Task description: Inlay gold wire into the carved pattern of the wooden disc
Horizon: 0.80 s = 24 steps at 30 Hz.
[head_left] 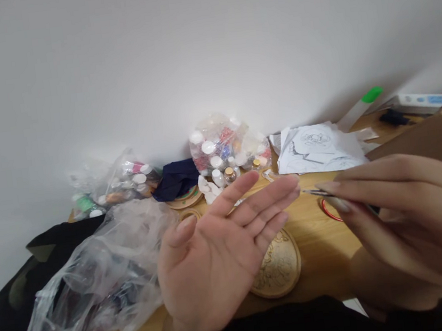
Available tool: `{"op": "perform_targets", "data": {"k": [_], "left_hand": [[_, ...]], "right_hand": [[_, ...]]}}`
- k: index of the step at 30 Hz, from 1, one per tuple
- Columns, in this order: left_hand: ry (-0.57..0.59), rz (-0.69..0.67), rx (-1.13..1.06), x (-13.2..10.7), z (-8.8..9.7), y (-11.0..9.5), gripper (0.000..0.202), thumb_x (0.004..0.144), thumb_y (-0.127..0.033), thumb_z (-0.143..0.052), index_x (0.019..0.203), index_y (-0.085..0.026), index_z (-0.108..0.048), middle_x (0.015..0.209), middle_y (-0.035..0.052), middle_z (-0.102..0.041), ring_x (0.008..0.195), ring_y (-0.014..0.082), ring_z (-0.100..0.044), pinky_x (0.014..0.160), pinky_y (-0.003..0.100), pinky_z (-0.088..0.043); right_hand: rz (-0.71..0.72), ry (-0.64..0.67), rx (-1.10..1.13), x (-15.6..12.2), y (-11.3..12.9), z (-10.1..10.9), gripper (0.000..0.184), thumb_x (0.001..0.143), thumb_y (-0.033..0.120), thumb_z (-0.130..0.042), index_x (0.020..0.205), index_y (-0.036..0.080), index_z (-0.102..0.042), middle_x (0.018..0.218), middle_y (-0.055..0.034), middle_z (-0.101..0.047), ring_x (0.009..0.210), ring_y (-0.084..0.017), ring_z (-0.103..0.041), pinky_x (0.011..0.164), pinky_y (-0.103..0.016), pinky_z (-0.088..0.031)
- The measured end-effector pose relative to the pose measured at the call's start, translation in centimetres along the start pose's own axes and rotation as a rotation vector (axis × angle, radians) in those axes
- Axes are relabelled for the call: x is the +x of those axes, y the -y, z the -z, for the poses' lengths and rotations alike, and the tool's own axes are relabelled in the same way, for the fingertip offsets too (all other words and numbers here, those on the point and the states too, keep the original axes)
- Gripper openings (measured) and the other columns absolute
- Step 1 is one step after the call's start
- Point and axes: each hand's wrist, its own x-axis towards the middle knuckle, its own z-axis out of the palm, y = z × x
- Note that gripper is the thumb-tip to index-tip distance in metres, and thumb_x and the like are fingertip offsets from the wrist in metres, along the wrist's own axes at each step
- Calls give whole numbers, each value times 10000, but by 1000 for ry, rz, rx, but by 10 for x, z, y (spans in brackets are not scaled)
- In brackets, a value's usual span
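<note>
My left hand [220, 257] is open with the palm turned up, the thumb apart and the fingers stretched to the right. My right hand [405, 218] pinches slim metal tweezers [318, 192], whose tips point left at the left fingertips. A small gap seems to lie between tips and skin; whether anything tiny sits there I cannot tell. Beneath the left hand, partly covered by it, a round wooden disc [282, 268] with a line drawing lies on the wooden table [319, 244]. A red ring-shaped piece [329, 211] shows behind the right fingers.
Bags of small capped bottles [219, 149] stand against the wall, with another bottle bag [122, 183] further left. A crumpled clear plastic bag [109, 276] covers the left side. Printed line-art sheets [315, 148] lie at back right, near a cardboard box [434, 134] and a power strip [418, 101].
</note>
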Motion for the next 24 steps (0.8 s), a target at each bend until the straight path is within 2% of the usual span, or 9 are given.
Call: {"op": "perform_targets", "data": {"k": [6, 9, 14, 19, 24], "left_hand": [[3, -3, -5, -1, 0, 0, 542, 872, -461, -476, 1294, -149, -612, 1401, 141, -606, 1394, 245, -493, 1186, 338, -332], [-4, -1, 7, -1, 0, 0, 542, 869, -473, -484, 1292, -160, -614, 1408, 135, -602, 1395, 250, -492, 1197, 353, -317], [-9, -9, -2, -1, -1, 1, 538, 860, -462, -509, 1286, -153, -617, 1411, 146, -597, 1396, 252, -490, 1190, 343, -325], [-26, -39, 56, -3, -2, 2, 528, 856, -473, -500, 1282, -185, -617, 1406, 120, -606, 1405, 259, -477, 1215, 381, -289], [-33, -63, 107, -4, -2, 3, 528, 848, -479, -508, 1281, -195, -613, 1406, 113, -607, 1422, 277, -454, 1232, 419, -252]], "right_hand": [[-8, 70, 57, 7, 2, 6, 185, 904, 198, -566, 785, 268, -688, 702, -11, -685, 641, -165, -660, 576, -283, -551], [-35, 85, 43, 6, 3, 6, 200, 920, 200, -541, 804, 268, -690, 700, -17, -684, 639, -165, -652, 592, -290, -549], [47, 68, 8, 5, 0, 5, 163, 939, 194, -563, 832, 229, -681, 714, -21, -688, 662, -124, -639, 616, -247, -526], [14, 125, -54, 4, -1, 5, 277, 977, 250, -491, 794, 197, -691, 699, -54, -690, 658, -134, -638, 632, -261, -520], [6, 118, -29, 4, 1, 4, 207, 960, 209, -521, 824, 220, -677, 726, -32, -691, 668, -136, -631, 623, -275, -520]]}}
